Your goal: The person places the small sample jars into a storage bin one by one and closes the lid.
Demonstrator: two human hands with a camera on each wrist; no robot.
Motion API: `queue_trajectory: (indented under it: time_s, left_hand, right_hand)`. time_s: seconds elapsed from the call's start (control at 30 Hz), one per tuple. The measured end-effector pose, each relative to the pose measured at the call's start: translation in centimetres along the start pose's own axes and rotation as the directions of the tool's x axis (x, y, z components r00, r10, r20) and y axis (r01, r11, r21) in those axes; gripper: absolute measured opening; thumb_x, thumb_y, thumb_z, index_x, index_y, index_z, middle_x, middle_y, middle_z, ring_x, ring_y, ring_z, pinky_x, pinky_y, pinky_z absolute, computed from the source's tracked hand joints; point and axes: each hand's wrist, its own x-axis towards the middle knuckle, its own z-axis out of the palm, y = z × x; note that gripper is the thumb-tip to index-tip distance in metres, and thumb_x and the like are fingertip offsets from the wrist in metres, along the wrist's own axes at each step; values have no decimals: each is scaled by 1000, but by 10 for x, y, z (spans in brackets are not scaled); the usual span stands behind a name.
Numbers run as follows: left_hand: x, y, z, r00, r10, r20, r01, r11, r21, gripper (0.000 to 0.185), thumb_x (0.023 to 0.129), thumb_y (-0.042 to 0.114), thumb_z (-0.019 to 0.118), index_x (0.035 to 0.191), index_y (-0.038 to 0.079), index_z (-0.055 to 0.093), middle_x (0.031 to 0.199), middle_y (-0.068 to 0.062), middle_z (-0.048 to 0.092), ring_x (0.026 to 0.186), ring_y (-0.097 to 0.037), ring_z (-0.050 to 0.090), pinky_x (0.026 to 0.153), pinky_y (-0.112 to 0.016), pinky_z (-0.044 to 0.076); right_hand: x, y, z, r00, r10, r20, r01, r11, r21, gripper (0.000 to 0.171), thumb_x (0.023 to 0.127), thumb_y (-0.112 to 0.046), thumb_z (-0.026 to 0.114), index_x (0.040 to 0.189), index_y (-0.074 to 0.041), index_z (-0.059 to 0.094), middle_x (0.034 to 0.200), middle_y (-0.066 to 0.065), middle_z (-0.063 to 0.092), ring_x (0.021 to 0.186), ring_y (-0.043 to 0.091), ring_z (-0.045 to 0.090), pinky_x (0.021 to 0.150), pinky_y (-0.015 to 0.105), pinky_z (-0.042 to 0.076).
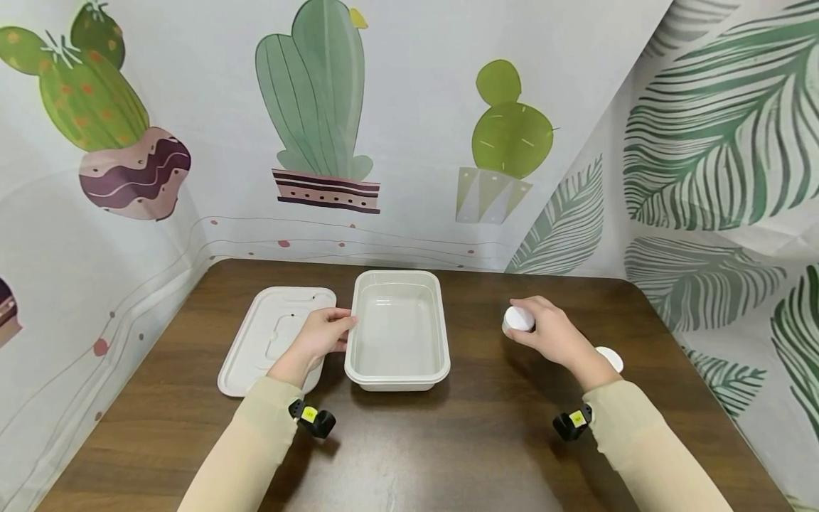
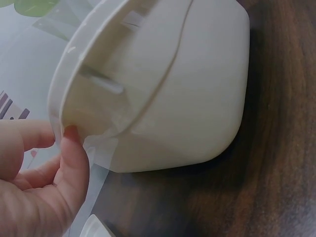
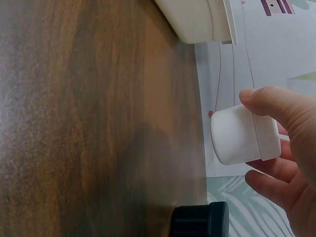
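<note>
So, brown table (image 1: pixel 409 455), cactus-print cloth (image 1: pixel 416 107) behind the cream tub (image 1: pixel 398 341); left hand (image 1: pixel 318 333) pinches its rim, right hand (image 1: pixel 552 333) grips a white jar (image 1: pixel 520 319) beyond its right side.

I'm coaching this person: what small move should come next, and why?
Probably carry the small white lidded jar left and lower it into the rectangular container: the right hand holds the jar clear of the tabletop, the left hand pinches the container's rim, and the container stands open, a rectangular lid lying beside it.
</note>
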Motion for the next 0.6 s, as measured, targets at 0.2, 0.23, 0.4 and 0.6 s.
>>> queue_trajectory:
  time_s: [0.2, 0.23, 0.4, 0.6]
  left_hand:
    - [0, 0, 0, 1000, 1, 1, -1, 1000, 5, 36, 94, 11, 55, 123, -10, 51, 112, -27, 60, 82, -21, 66, 64, -28, 56]
    - [0, 0, 0, 1000, 2, 1, -2, 1000, 7, 36, 94, 11, 55, 123, -10, 51, 112, -27, 60, 82, -21, 66, 65, -28, 56]
    - [1, 1, 0, 1000, 4, 3, -4, 1000, 18, 38, 94, 12, 55, 125, -9, 51, 112, -25, 60, 80, -18, 66, 65, -27, 56]
    - [-2, 4, 1, 1000, 0, 21, 0, 1000, 1, 40, 95, 13, 54, 126, -10, 49, 111, -24, 60, 76, -14, 64, 63, -26, 55]
  right_hand:
    - [4, -3, 1, 1000, -10, 0, 10, 1000, 6, 59, 80, -27, 74, 128, 1, 55, 120, 19, 57, 106, 33, 58, 85, 48, 51]
    - [4, -4, 1, 1000, -12, 0, 12, 1000, 8, 59, 80, -27, 75, 128, 1, 55, 120, 19, 57, 105, 33, 58, 85, 48, 51]
    - [7, -6, 1, 1000, -25, -3, 25, 1000, 14, 59, 79, -27, 75, 128, 1, 55, 122, 20, 56, 106, 34, 58, 85, 48, 51]
    - [10, -8, 2, 999, -44, -12, 45, 999, 18, 60, 79, -28, 75, 128, 1, 55, 122, 19, 57, 107, 34, 59, 86, 47, 51]
